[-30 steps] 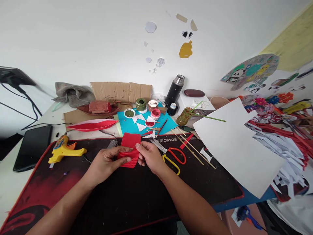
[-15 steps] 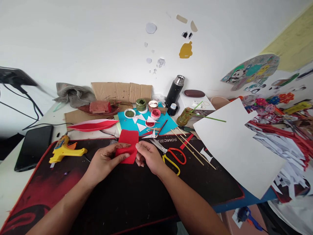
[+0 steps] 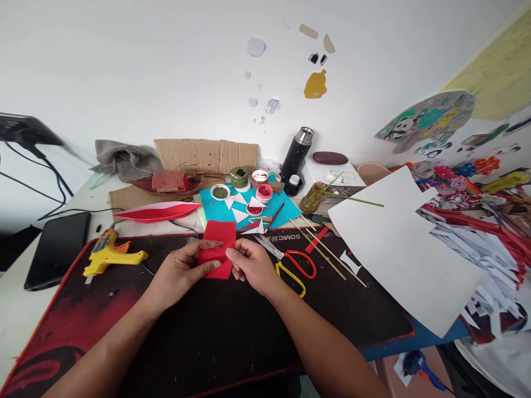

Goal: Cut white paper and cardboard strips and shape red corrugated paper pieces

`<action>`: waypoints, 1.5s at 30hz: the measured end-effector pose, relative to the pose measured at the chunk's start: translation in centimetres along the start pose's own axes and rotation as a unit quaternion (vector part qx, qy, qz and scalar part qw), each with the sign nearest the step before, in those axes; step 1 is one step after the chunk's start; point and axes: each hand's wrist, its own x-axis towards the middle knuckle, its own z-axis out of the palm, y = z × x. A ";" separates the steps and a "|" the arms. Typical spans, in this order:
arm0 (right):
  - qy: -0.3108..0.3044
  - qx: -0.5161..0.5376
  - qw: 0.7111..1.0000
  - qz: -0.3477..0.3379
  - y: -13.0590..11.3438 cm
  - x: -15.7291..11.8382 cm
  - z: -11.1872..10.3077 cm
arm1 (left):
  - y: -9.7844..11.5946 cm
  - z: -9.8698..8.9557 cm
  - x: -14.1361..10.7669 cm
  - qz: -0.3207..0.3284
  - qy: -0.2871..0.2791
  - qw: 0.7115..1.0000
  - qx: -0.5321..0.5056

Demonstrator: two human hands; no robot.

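Note:
A red piece of corrugated paper [image 3: 218,237] is held up between my two hands, above the dark desk mat. My left hand [image 3: 182,271] pinches its left side, thumb in front and fingers partly behind. At the right edge, my right hand [image 3: 251,262] grips it between thumb and fingers; some of those fingertips are hidden. Just right of my right hand lie open scissors [image 3: 305,264] with one red and one yellow handle. Beyond the paper sits a red boat-shaped paper piece [image 3: 160,213] with a white inner side.
A yellow glue gun [image 3: 112,257] and black phone [image 3: 58,251] lie at left. Paint pots [image 3: 239,179] stand on blue paper [image 3: 211,207] at the back. Thin sticks [image 3: 326,254], a murky jar [image 3: 312,199], a black thermos [image 3: 296,155] and large white card [image 3: 398,243] are rightward.
The red corrugated paper has shifted slightly right. My right thumb has slid a little left and down over its right edge; my left hand keeps its pinch.

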 end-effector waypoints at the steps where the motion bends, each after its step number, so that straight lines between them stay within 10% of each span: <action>1: 0.000 -0.003 1.000 -0.001 0.0 0.0 0.0 | 0.0 0.0 0.0 0.001 -0.002 1.000 0.001; 45: 0.021 0.018 0.999 -0.024 -0.1 0.1 0.0 | 0.6 -0.1 0.4 -0.011 0.061 0.994 -0.085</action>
